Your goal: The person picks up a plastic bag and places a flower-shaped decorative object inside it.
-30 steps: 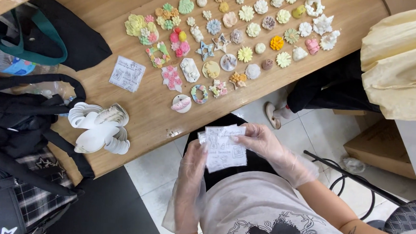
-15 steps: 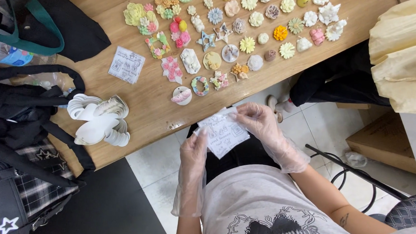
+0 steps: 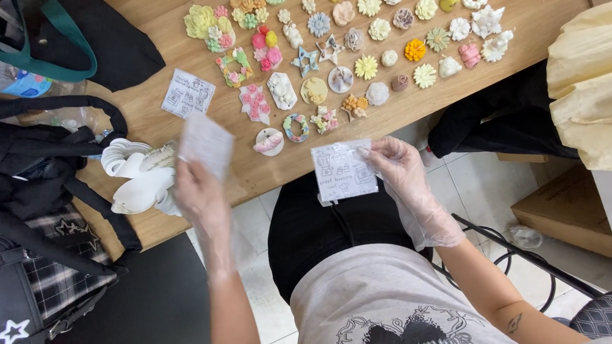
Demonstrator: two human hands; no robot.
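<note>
We saw the hands part: both had been clamped on one bundle, now our left hand pinched a blurred sheet, probably a clear sleeve, over the surface; right hand gripped the card above our lap.

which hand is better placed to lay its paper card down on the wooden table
Probably the left hand: its card already hovers over the table beside the white moulds. The right hand holds its card off the edge, above the lap.

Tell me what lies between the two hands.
In the head view, little lies between the left hand and right hand: the wooden table's edge and the printed card the right hand holds. The left holds a blurred card.
</note>
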